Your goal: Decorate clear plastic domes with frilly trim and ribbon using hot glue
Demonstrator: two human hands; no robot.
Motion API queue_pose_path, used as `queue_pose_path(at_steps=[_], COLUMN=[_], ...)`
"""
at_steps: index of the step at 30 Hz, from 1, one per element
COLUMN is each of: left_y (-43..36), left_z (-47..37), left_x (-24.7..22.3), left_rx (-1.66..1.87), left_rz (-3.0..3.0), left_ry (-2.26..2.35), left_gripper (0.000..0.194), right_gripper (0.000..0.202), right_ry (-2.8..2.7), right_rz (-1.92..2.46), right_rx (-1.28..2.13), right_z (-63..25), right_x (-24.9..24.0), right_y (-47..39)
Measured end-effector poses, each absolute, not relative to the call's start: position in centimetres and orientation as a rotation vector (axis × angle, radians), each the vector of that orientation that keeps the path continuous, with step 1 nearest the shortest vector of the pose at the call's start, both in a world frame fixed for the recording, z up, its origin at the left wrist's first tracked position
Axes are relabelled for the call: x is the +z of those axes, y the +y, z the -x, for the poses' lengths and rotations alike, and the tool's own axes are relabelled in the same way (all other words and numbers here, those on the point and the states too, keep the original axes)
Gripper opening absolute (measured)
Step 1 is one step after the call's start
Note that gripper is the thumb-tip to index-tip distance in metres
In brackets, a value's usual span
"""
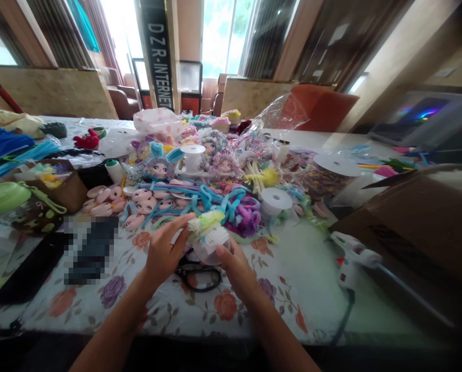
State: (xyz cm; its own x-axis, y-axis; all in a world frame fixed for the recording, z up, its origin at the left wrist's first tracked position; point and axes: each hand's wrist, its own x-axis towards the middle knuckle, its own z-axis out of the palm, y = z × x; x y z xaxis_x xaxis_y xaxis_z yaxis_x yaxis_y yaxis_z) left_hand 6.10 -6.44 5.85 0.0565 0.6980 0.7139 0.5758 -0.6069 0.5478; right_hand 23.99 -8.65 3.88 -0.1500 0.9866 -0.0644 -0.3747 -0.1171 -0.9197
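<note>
The small fluffy thing (pixel 208 236) is yellow-green on top and white below, with a round, see-through part at the bottom. It is up in the middle, over the flowery cloth (pixel 138 305), near the black scissors (pixel 200 279). It sits between the two hands. The left hand (pixel 169 245) is partly open, with its fingers at the fluffy side. The right hand (pixel 234 263) is curled, holding the round part with the thumb in front.
</note>
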Motion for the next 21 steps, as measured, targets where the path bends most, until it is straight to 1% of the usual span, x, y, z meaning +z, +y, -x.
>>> queue_pose_path(at_steps=[3,6,12,16,17,19,21], left_y=[-6.4,-6.3,-6.0,-6.0,-6.1,-6.3,-6.6], left_z=[-6.2,-6.1,-4.5,-4.5,-4.8,-5.8,-6.8], left_x=[6.3,6.5,6.1,6.1,6.3,6.7,7.2], left_rx=[1.598,1.658,1.765,1.712,1.682,1.612,1.536], left_rz=[-1.968,-1.659,-1.451,-1.584,-1.662,-1.788,-1.884], left_ry=[1.324,1.323,1.550,1.543,1.488,1.369,1.349], left_gripper=[0.024,0.025,0.025,0.033,0.031,0.021,0.024], right_gripper=[0.048,0.045,0.054,0.054,0.052,0.048,0.048], right_ry=[-0.875,-0.805,-0.668,-0.659,-0.671,-0.704,-0.747], right_rz=[0.813,0.738,0.672,0.681,0.692,0.711,0.726], right_rx=[1.705,1.778,1.879,1.861,1.833,1.758,1.687], right_z=[-24.0,-24.1,-24.4,-24.2,-24.0,-23.7,-23.5], right_x=[4.0,4.0,4.0,3.8,3.6,3.3,3.0], right_y=[-9.0,-9.3,-9.0,-9.0,-9.1,-9.1,-9.2])
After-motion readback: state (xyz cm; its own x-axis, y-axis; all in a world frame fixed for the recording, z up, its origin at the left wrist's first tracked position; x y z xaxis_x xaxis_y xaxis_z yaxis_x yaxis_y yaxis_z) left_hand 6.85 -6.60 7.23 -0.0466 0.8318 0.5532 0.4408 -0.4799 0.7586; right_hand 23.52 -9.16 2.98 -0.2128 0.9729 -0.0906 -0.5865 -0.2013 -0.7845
